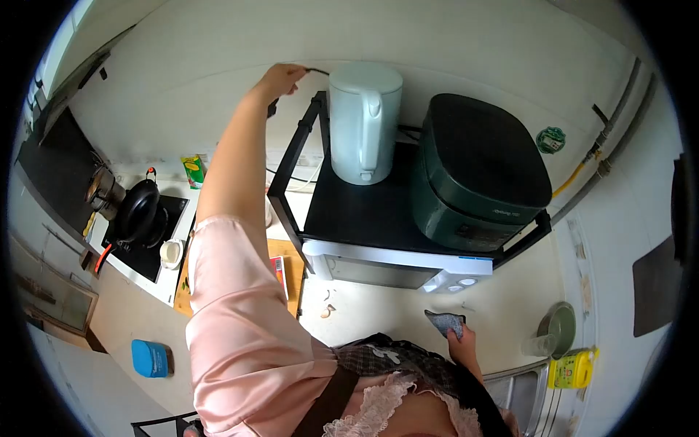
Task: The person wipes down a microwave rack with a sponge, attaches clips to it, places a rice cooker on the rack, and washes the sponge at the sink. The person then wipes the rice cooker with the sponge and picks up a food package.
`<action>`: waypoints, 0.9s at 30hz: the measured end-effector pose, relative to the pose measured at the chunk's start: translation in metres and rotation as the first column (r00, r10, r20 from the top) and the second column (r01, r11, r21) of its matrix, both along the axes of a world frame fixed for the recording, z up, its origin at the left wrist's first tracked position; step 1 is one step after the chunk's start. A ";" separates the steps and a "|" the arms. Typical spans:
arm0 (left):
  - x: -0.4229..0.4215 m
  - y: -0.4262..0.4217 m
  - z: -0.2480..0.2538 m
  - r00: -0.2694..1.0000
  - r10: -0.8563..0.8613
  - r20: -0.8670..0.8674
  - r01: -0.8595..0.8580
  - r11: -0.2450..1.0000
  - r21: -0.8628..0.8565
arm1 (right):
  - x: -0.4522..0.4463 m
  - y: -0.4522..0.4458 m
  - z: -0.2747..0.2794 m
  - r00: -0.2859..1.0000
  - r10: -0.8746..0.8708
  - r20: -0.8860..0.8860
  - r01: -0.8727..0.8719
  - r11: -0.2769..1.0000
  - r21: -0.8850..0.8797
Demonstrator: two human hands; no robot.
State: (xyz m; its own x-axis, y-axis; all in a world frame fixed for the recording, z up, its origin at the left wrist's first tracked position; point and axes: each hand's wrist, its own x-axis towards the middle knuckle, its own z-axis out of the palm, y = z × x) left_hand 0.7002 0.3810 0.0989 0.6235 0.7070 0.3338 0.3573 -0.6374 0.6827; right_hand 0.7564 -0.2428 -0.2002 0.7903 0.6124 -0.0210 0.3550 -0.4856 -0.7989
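My left hand (280, 80) is raised at the left of a pale blue electric kettle (352, 131), its fingers closed on a thin black power cord (317, 71) that runs toward the kettle's back. A dark piece, perhaps the plug, hangs just below that hand. The kettle stands upright on the top shelf of a black rack (349, 218), beside a dark green rice cooker (480, 167). Low in front of the rack, my right hand (462, 346) grips a grey cloth (444, 321), bunched over the counter.
Under the shelf sits a white microwave (386, 269). At left are a wok (138, 207) on a black cooktop (175, 211) and a wooden board (293, 273). A green bowl (561, 328), a yellow container (575, 369) and a sink (520, 393) lie at right.
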 end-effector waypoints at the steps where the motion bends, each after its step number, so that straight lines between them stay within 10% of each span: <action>1: -0.009 0.005 -0.009 0.996 -0.089 0.025 0.091 0.989 -0.119 | 0.000 0.002 0.000 1.000 -0.004 -0.001 0.004 1.000 -0.010; 13: -0.050 0.000 -0.085 0.976 -0.218 0.027 0.213 0.909 -0.357 | 0.006 0.025 -0.005 0.981 0.155 0.116 -0.138 0.981 -0.139; 19: -0.043 0.013 -0.108 0.973 -0.198 -0.122 0.163 0.954 -0.252 | -0.004 0.026 0.005 0.986 0.162 0.047 -0.153 0.976 -0.156; 27: -0.042 0.018 -0.120 0.991 -0.021 0.135 0.026 0.999 -0.036 | -0.009 0.016 0.001 0.997 0.076 -0.017 -0.077 0.995 -0.060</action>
